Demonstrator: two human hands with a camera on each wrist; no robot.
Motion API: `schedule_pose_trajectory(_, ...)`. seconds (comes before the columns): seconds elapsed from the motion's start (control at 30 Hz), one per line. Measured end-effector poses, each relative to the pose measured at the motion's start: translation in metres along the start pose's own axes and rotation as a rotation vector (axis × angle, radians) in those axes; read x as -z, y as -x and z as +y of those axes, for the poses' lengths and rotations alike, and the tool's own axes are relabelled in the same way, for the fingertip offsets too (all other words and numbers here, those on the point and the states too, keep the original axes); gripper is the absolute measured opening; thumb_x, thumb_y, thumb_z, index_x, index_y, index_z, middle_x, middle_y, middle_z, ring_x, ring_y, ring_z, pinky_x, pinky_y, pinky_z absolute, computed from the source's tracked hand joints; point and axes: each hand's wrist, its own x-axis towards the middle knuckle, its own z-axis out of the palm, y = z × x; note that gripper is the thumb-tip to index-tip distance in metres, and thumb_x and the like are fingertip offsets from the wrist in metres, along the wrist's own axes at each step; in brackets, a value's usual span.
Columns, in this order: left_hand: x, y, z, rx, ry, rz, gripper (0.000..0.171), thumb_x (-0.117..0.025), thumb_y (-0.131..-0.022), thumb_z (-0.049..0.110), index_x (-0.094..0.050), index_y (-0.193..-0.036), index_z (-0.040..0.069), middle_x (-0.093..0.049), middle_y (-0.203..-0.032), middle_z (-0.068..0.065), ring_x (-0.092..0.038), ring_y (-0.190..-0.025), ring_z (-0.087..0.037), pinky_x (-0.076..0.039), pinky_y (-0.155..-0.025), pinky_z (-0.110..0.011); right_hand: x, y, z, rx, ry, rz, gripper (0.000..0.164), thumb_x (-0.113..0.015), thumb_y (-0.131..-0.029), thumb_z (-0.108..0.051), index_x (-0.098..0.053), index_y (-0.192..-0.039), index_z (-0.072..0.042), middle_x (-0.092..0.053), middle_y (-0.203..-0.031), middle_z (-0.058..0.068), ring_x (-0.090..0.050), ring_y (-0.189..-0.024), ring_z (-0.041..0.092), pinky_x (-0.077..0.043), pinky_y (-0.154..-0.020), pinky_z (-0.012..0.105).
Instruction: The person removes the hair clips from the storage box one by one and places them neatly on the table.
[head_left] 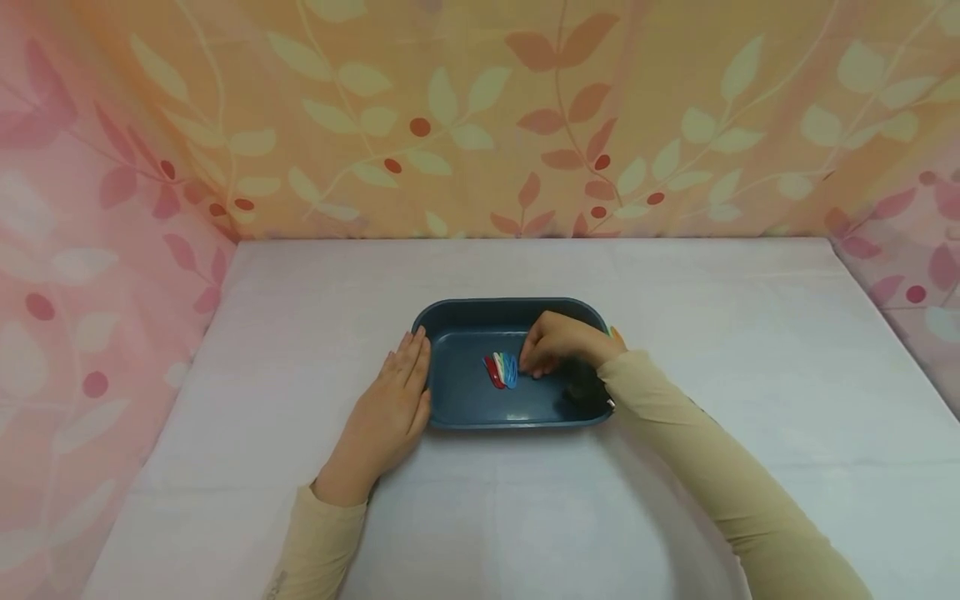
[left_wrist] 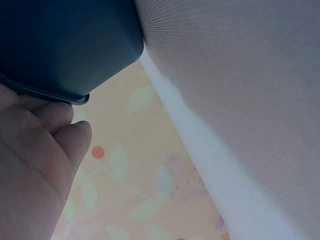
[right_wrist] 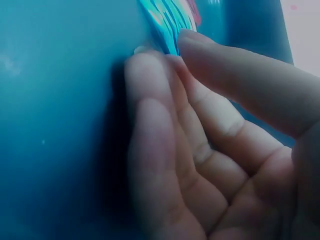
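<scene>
A dark blue rectangular tray [head_left: 525,423] stands on the table. My left hand [head_left: 390,412] rests along its left side with straight fingers; in the left wrist view its fingertips touch the tray's rim [left_wrist: 47,94]. Inside the tray lies a small fanned row of coloured clips that look like paper clips [head_left: 501,370], red, white, green and blue. My right hand [head_left: 562,340] reaches into the tray just right of the row, fingers bent downward. In the right wrist view the thumb and fingertips are close beside the blue clips [right_wrist: 167,22]; whether they pinch one is hidden.
White cloth covers the table [head_left: 300,333], and patterned curtains [head_left: 465,125] hang behind and at the sides. A small orange and yellow item [head_left: 617,337] shows behind the right wrist. Something dark [head_left: 581,387] is under the right wrist, its kind unclear.
</scene>
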Motion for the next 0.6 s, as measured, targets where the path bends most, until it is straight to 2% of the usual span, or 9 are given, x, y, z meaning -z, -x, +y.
schedule_pose_trajectory(0.43,0.0006,0.0013,0.0006,0.003,0.004,-0.006,0.057,-0.043,-0.094,0.015,-0.029,-0.141,-0.013,-0.020,-0.152,-0.022,-0.020,-0.140,-0.032,-0.026,-0.108,-0.049,-0.0046,-0.0023,-0.0058,-0.029,0.019,0.031,0.008,-0.073,-0.078,-0.004,-0.071,-0.075,0.003,-0.061,-0.056,0.002,-0.056,-0.050,0.007,-0.048,-0.051,0.020)
schedule_pose_trajectory(0.6,0.0004,0.0009,0.0016,0.001,0.006,0.003,0.056,-0.044,-0.093,0.014,-0.030,-0.141,-0.013,-0.021,-0.152,-0.022,-0.020,-0.140,-0.032,-0.027,-0.108,-0.049,-0.0062,-0.0047,-0.0064,-0.015,0.085,0.054,0.013,-0.075,-0.078,-0.008,-0.070,-0.070,0.001,-0.061,-0.056,0.002,-0.056,-0.049,0.008,-0.047,-0.049,0.021)
